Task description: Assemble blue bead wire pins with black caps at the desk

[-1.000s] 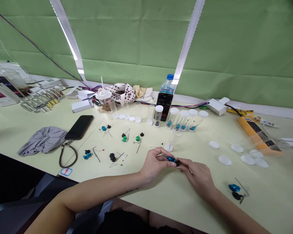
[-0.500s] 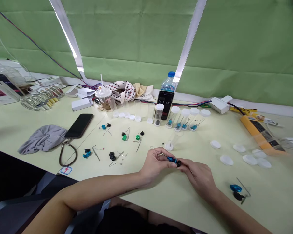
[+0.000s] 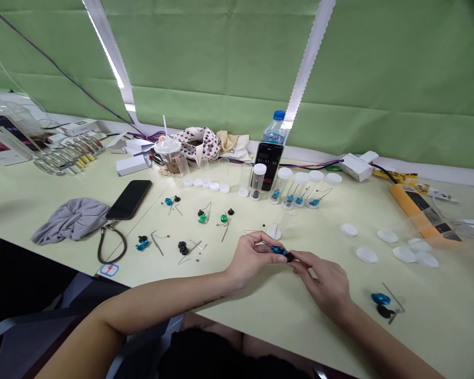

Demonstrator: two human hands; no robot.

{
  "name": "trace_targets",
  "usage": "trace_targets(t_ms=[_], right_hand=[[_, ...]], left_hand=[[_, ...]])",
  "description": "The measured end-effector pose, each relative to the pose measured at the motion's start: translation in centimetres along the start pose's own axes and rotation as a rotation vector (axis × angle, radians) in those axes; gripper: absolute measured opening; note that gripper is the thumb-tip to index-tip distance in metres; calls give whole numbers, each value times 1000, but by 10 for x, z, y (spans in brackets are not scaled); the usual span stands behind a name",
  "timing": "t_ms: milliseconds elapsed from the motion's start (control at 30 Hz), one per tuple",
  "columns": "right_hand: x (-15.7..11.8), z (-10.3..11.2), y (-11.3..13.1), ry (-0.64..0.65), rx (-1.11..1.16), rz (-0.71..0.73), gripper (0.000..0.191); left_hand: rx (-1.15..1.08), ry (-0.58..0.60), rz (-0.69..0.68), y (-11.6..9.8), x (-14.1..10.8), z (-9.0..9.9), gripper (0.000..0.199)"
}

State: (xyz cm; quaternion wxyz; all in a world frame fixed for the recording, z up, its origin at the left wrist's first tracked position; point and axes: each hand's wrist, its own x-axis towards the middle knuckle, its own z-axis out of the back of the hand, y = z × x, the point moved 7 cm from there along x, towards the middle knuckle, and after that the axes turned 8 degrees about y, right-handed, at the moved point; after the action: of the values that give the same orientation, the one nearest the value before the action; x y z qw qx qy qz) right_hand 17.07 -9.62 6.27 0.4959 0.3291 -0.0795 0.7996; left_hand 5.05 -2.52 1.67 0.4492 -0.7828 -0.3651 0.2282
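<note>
My left hand (image 3: 249, 263) is closed in a pinch around a small blue and black metal part (image 3: 278, 251), its blue section between thumb and fingers. At the black end, the fingertips of my right hand (image 3: 327, 284) are pinched together on the same part. Fingers cover some of it. Just beyond my left hand stands a clear tube on a white cap (image 3: 274, 232). To the right of my right hand lie a loose blue part (image 3: 380, 299), a black part (image 3: 385, 311) and thin metal rods.
Capped clear tubes (image 3: 290, 190) holding blue parts stand at the back, by a phone with a timer (image 3: 269, 164). White discs (image 3: 366, 256) lie right. Small green parts (image 3: 202, 218), black parts (image 3: 183, 247) and hex keys spread left, near a dark phone (image 3: 129, 199) and grey cloth (image 3: 69, 220).
The whole view has shifted slightly. Both hands keep their hold on the blue and black part, with only a slight change in its angle.
</note>
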Motion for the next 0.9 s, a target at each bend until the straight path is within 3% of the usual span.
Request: trace_targets(t_ms=[767, 900], right_hand=[[0, -7, -5, 78, 17, -32, 18], [3, -3, -5, 29, 0, -65, 21]], left_hand=[[39, -26, 53, -1, -3, 1, 34], [27, -61, 55, -3, -3, 4, 35]])
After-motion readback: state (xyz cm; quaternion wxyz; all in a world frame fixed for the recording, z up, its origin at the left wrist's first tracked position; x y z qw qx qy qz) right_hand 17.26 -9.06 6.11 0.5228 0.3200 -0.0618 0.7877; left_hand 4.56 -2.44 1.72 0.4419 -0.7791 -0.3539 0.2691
